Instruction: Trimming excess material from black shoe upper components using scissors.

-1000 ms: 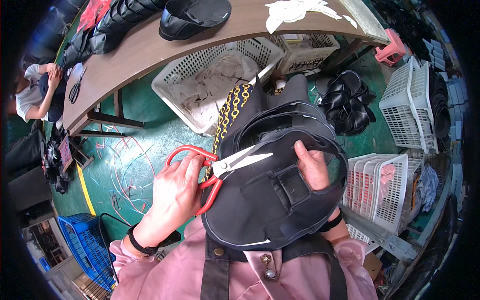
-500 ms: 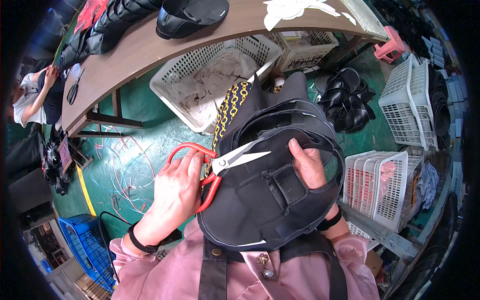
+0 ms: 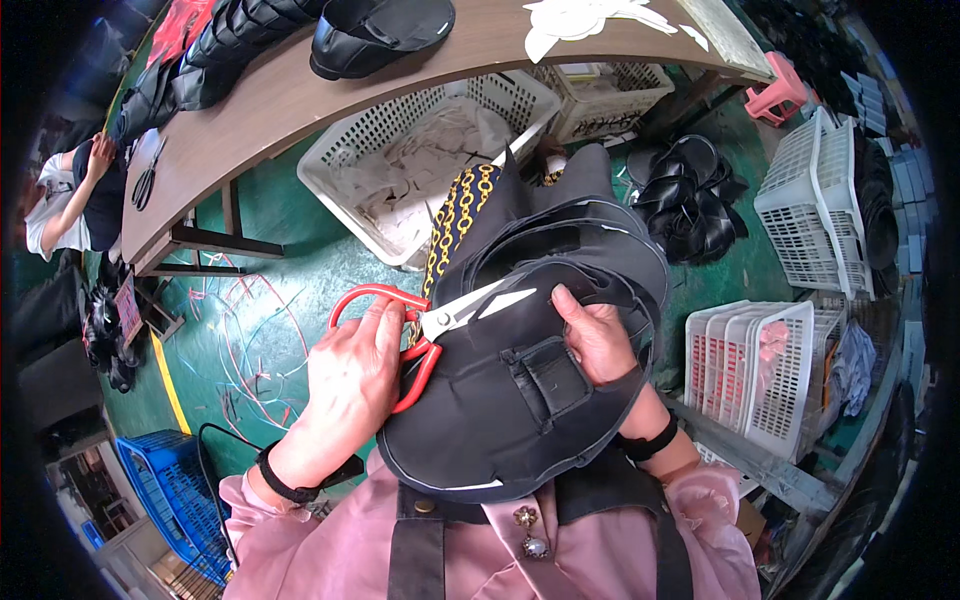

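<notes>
My left hand is closed around red-handled scissors. Their blades are parted and point right, lying over the upper part of a black bag piece. This rounded piece has a rectangular padded patch sewn on it and a pale edge at its bottom. My right hand grips its right side, thumb on top and the other fingers partly hidden. Behind it more black curved layers are bunched together. Dark cloth with a yellow chain pattern shows beside them.
Ahead stands a brown table bearing black bag pieces, white cutouts and other scissors. Beneath is a white basket of scraps. White crates stand right, a blue crate left. A person sits far left.
The scissor blades have closed partway. The black piece and my right hand have shifted slightly left; my left hand has barely moved.
</notes>
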### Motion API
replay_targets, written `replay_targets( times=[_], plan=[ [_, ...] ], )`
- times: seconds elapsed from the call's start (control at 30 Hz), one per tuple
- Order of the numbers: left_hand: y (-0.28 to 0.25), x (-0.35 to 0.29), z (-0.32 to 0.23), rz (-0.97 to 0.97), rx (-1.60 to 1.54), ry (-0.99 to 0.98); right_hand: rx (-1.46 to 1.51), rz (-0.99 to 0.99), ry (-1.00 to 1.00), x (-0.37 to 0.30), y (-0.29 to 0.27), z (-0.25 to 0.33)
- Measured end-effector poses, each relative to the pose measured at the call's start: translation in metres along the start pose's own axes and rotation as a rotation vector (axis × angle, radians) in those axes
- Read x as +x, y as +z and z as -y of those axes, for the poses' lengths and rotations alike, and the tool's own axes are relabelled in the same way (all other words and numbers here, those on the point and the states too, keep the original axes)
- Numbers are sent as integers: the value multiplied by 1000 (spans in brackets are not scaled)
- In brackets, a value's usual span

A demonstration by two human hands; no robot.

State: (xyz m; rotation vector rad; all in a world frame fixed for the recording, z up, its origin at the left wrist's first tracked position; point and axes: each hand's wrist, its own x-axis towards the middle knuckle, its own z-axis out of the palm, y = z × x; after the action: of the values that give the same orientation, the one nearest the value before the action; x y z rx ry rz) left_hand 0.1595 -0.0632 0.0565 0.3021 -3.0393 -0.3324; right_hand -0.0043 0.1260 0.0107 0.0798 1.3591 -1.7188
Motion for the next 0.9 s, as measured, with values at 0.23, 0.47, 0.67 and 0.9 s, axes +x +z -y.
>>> replay_targets(
  times=[0.23,0.47,0.67,0.9],
  plan=[
    [0,-1,2,117,-33,-49,8,25,33,4,-9,-10],
    [7,9,5,-90,1,95,-26,134,38,2,-2,-5],
    [8,2,1,145,-58,-36,61,114,125,6,-7,-13],
    [5,11,2,-3,-40,70,14,60,170,2,5,-13]
  ],
)
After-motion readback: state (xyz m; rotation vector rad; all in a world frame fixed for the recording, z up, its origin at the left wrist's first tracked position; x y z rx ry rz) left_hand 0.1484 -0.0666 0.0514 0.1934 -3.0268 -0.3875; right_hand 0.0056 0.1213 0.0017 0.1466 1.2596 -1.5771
